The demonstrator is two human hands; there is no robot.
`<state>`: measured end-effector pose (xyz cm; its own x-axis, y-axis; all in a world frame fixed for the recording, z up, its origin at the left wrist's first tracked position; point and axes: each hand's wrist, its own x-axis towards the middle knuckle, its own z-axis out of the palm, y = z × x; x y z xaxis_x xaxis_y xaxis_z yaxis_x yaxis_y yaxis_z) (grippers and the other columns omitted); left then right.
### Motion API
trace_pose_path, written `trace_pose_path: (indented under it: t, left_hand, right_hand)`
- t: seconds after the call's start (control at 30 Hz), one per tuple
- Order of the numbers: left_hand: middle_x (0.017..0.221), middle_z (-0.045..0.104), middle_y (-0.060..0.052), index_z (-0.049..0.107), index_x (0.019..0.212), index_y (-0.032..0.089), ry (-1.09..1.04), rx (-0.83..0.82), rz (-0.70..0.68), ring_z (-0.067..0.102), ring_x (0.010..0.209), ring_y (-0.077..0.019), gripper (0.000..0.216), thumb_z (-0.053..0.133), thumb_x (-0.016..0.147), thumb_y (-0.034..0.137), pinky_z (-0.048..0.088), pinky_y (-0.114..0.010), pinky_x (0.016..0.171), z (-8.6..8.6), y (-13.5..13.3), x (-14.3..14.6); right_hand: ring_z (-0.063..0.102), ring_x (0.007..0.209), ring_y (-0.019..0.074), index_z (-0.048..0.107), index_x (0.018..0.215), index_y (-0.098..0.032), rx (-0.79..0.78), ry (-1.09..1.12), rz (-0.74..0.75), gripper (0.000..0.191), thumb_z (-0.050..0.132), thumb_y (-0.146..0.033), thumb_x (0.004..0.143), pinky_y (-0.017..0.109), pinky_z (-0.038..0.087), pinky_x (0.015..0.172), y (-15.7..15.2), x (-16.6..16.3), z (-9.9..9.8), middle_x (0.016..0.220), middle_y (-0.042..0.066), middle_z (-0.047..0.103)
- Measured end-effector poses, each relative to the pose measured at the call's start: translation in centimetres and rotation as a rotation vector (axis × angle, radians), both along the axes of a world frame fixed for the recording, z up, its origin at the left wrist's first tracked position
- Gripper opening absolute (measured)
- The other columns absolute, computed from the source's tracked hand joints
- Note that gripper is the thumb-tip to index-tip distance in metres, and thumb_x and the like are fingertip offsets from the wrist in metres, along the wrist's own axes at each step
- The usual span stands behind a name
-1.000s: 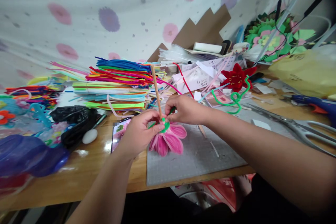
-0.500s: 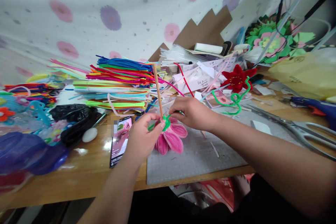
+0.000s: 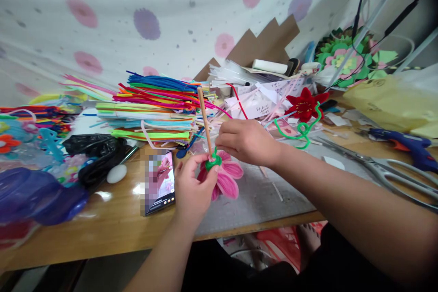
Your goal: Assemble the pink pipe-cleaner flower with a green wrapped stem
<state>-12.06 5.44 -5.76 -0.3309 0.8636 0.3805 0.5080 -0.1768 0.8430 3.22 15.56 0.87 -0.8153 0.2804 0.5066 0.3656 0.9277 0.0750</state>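
Centrally in the head view, the pink flower [image 3: 228,180] is held head-down just over the grey cutting mat [image 3: 273,207] on the tabletop [image 3: 102,232]. Its long, rounded petals look fuzzy, deep pink with paler streaks, and fan out below a bright green collar [image 3: 214,164]. A slim, light-brown stick [image 3: 204,121] rises from that collar, leaning slightly left at its top.

The left hand [image 3: 195,187] has its thumb and forefinger clamped on the collar at the foot of the stick. The right hand [image 3: 248,142] hovers just right of the stick, fingers bunched; I cannot tell whether they grip anything, since the tips are hidden.

As for writing, the white paper [image 3: 263,108] behind carries dark handwritten lines, too small to read. Faint print marks the yellow bag [image 3: 376,100], also illegible. The phone [image 3: 164,187] beside the left hand shows a pinkish picture, partly pixelated, and no brand on it is readable.
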Motion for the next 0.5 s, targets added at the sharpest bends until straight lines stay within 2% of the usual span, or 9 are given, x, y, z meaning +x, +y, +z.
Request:
trace_pose_path:
  t: [0.1,0.23,0.37,0.5]
  left_hand:
    - [0.095,0.069,-0.006,0.062,0.091,0.021,0.075,0.019,0.037,0.063,0.093,-0.0226,0.017,0.063,0.076,0.028,0.044,-0.042,0.089,0.2,-0.1,0.0]
    - [0.092,0.07,-0.005,0.062,0.09,0.022,0.194,0.035,0.075,0.063,0.09,-0.0227,0.015,0.062,0.078,0.03,0.038,-0.047,0.095,0.3,-0.2,0.0]
    - [0.091,0.07,-0.004,0.063,0.092,0.023,0.287,0.081,0.09,0.062,0.093,-0.0231,0.016,0.062,0.079,0.031,0.032,-0.047,0.099,0.2,-0.2,0.1]
    - [0.089,0.071,-0.004,0.065,0.089,0.023,0.25,0.112,0.074,0.062,0.089,-0.0233,0.014,0.064,0.076,0.029,0.028,-0.048,0.1,0.4,-0.1,0.3]
  right_hand:
    - [0.05,0.075,0.0164,0.065,0.085,-0.019,0.113,-0.107,-0.018,0.024,0.042,-0.023,0.092,0.029,0.027,0.058,0.5,0.7,1.2,0.082,0.005,0.06]
    - [0.048,0.071,0.0159,0.062,0.081,-0.018,0.146,-0.242,-0.059,0.023,0.041,-0.019,0.09,0.03,0.024,0.056,-0.1,2.5,1.9,0.08,0.005,0.059]
    - [0.045,0.065,0.0164,0.059,0.071,-0.019,0.147,-0.35,-0.061,0.024,0.043,-0.017,0.089,0.032,0.024,0.054,-3.3,4.1,3.4,0.07,0.005,0.057]
    - [0.045,0.061,0.0178,0.061,0.068,-0.02,0.137,-0.426,0.068,0.019,0.052,-0.015,0.084,0.034,0.024,0.051,-7.5,2.7,5.0,0.066,0.006,0.058]
